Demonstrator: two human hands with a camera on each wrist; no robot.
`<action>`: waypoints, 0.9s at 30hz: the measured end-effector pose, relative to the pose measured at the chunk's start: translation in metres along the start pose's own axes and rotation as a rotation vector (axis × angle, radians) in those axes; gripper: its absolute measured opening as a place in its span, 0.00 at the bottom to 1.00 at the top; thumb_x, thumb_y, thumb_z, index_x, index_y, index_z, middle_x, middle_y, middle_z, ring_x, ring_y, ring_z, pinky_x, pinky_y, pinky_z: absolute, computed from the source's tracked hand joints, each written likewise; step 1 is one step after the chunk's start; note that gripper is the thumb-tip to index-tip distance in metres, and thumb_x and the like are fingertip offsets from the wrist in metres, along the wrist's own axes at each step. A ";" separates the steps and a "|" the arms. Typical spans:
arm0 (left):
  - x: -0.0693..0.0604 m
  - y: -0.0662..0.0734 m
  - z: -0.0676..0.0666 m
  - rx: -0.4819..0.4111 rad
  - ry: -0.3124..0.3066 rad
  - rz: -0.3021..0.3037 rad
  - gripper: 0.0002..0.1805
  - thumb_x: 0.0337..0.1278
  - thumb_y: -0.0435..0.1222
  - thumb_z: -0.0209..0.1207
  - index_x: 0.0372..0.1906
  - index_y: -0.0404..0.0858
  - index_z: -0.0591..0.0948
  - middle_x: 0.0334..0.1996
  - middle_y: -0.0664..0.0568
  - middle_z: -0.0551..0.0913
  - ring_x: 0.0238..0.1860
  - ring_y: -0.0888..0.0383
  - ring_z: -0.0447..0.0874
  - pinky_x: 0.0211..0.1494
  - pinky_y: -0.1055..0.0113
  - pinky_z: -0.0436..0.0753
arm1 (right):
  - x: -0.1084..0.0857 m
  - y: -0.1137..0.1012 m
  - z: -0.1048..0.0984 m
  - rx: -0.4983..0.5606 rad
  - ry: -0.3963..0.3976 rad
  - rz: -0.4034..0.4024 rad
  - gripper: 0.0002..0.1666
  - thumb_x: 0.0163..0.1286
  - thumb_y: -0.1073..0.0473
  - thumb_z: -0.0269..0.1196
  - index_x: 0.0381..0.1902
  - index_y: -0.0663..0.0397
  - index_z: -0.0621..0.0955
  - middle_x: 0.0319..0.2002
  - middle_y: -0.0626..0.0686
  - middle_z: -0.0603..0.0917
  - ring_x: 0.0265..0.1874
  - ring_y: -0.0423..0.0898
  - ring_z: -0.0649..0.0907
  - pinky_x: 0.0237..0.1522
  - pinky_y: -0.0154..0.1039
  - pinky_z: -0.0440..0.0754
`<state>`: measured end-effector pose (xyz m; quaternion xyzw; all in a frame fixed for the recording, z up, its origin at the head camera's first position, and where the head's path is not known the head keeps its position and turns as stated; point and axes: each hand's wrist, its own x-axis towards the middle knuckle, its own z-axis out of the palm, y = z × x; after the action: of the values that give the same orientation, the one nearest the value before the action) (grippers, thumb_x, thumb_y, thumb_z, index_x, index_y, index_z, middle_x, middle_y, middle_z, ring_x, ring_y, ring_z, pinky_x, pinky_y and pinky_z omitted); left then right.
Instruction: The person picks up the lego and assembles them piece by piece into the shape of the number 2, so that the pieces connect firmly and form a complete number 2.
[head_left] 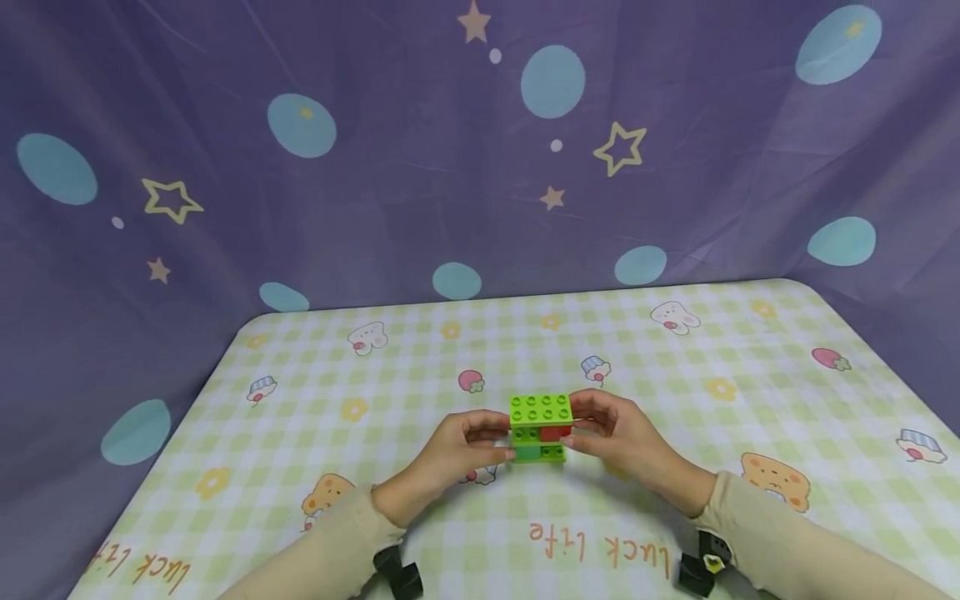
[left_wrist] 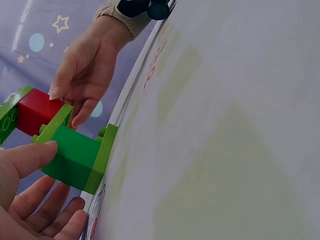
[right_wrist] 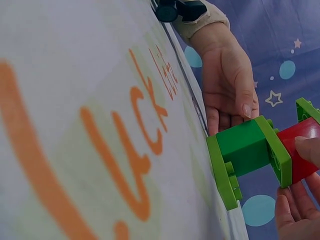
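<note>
A small stack of toy building bricks stands mid-table in the head view. From the bottom up it has a light green plate, a dark green brick at its left end, a second light green plate, a red brick at its right end, and a light green top plate. My left hand pinches the dark green brick, thumb on the near face and fingers behind. With the thumb on its near face, my right hand grips the red brick; its far fingertips are partly hidden.
The table bears a green-and-white checked cloth printed with cartoon figures and lettering. A purple curtain with stars and blue ovals hangs behind it. Black devices sit at the left wrist and the right wrist.
</note>
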<state>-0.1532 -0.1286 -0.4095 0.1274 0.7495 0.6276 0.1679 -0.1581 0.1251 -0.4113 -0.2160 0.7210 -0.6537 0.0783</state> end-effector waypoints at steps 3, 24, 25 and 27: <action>-0.001 0.000 0.001 0.000 0.008 0.002 0.21 0.50 0.30 0.66 0.50 0.27 0.79 0.46 0.41 0.82 0.49 0.47 0.80 0.48 0.70 0.79 | 0.000 0.001 0.000 -0.003 -0.004 0.003 0.24 0.56 0.67 0.69 0.51 0.66 0.76 0.48 0.60 0.81 0.47 0.44 0.82 0.52 0.37 0.78; 0.003 -0.004 0.002 0.002 0.008 -0.016 0.19 0.49 0.30 0.67 0.49 0.29 0.80 0.43 0.46 0.82 0.45 0.52 0.79 0.47 0.71 0.77 | -0.001 0.001 0.003 -0.009 0.028 -0.011 0.24 0.55 0.71 0.68 0.50 0.68 0.75 0.47 0.63 0.80 0.46 0.42 0.81 0.52 0.39 0.78; 0.003 -0.004 0.002 0.000 0.004 -0.012 0.19 0.49 0.30 0.66 0.49 0.29 0.80 0.43 0.45 0.82 0.45 0.52 0.79 0.47 0.72 0.77 | -0.001 0.001 0.003 -0.005 0.028 -0.012 0.24 0.55 0.71 0.68 0.50 0.68 0.75 0.47 0.62 0.80 0.46 0.42 0.81 0.52 0.39 0.78; 0.003 -0.004 0.002 -0.002 -0.001 -0.007 0.19 0.50 0.30 0.66 0.50 0.28 0.79 0.44 0.45 0.82 0.44 0.53 0.79 0.47 0.72 0.78 | -0.001 0.001 0.003 -0.003 0.031 -0.011 0.24 0.55 0.71 0.68 0.50 0.68 0.75 0.47 0.62 0.81 0.46 0.42 0.81 0.52 0.39 0.78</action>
<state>-0.1550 -0.1264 -0.4136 0.1249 0.7493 0.6276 0.1704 -0.1563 0.1230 -0.4125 -0.2100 0.7218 -0.6564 0.0630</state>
